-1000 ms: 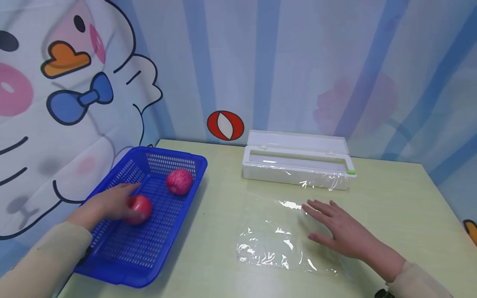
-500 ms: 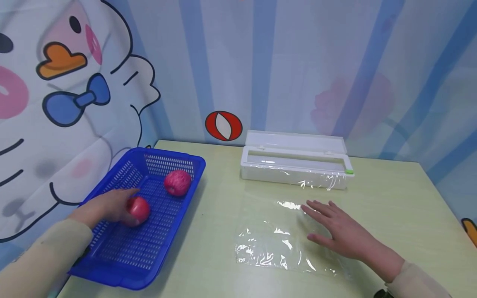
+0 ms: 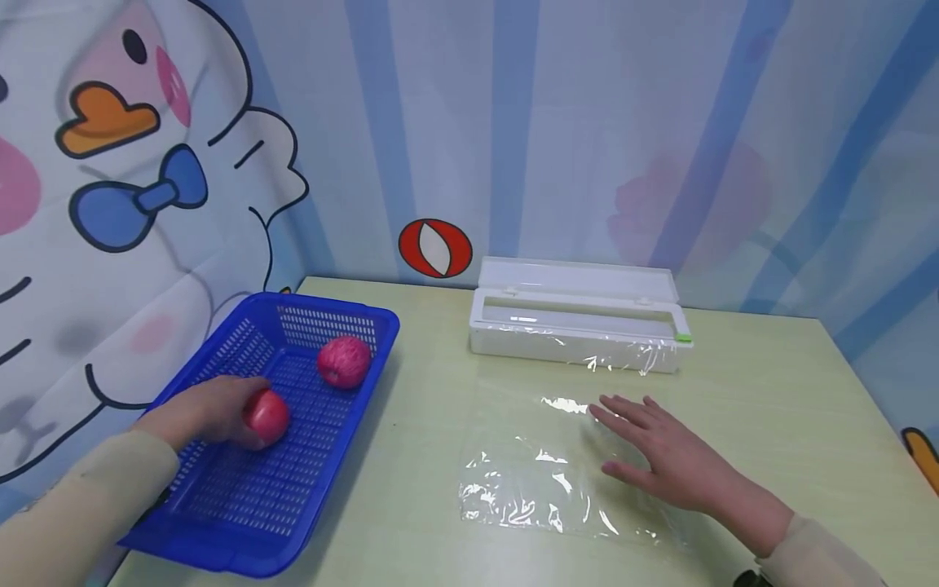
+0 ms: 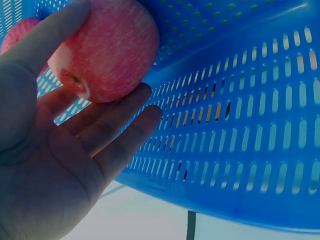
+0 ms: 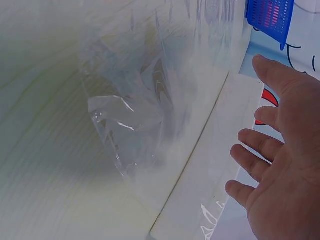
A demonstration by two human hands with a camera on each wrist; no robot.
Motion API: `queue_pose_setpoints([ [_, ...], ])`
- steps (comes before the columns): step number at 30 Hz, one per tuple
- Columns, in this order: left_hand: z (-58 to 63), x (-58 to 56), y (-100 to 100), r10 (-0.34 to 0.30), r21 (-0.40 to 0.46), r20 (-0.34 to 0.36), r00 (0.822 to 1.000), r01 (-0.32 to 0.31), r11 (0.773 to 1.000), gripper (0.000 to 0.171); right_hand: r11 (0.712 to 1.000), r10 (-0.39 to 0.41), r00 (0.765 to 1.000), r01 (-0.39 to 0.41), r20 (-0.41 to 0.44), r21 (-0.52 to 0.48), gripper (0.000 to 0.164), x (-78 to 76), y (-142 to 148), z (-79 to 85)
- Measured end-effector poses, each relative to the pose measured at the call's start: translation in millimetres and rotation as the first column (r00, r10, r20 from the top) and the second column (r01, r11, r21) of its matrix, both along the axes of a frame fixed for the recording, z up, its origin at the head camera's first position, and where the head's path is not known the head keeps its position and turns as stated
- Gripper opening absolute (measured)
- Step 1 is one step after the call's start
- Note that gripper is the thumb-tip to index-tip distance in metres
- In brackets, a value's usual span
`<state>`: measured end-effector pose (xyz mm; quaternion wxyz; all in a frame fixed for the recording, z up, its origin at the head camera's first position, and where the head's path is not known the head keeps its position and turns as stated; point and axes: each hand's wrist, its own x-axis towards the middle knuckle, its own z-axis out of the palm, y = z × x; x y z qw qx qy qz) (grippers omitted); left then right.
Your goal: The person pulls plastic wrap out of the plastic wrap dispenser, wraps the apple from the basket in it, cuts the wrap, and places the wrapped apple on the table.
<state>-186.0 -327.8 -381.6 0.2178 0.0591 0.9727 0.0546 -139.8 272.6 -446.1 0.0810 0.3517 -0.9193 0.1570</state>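
The left hand grips an apple, thumb on 1 side and fingers reaching round the other, inside the blue basket. The right hand has its fingers straight and spread, holding nothing, over the clear film; whether it touches the film is hard to tell. The apple should be firm, fairly light and smooth enough to roll or slip, bruising if squeezed or dropped; a hold across its widest part, clear of the dimpled end, looks surest. The film is likely limp and clingy, best taken by its edges. A 2nd apple sits farther back in the basket, near the right wall. Beyond the film, a white box stands at the back of the tabletop, its lid raised and film draped over its front. The left hand hides part of the held apple, and whether that apple is clear of the basket floor is uncertain. The film's transparent side edges blur into the tabletop.
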Motion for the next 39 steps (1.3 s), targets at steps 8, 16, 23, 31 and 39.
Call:
queue_pose_setpoints([
  [8,-1.9,2.5,-5.2,-0.056,-0.022,-0.042,0.998,0.055,0.998,0.09,1.0,-0.022,0.999,0.022,0.037,-0.008,0.072,1.3,-0.2,1.8],
  [16,10.7,-0.1,-6.2,-0.072,0.001,-0.054,0.996,0.072,0.997,0.084,0.999,-0.038,0.996,0.039,0.084,-0.003,0.072,1.4,-1.5,3.1],
  [23,45.4,-7.9,9.7,-0.136,0.031,-0.13,0.982,0.141,0.99,0.079,0.999,0.0,0.999,0.002,0.038,-0.05,0.072,-0.3,-2.5,2.6],
  [31,89.2,-19.6,51.6,-0.199,0.003,-0.222,0.954,0.205,0.979,0.076,0.996,-0.017,0.996,0.025,0.088,-0.09,0.071,0.5,-6.5,6.1],
  [39,113.3,-20.1,111.7,-0.212,-0.01,-0.227,0.95,0.216,0.976,0.081,0.991,-0.024,0.988,0.043,0.151,-0.124,0.069,-1.2,-14.0,14.0],
])
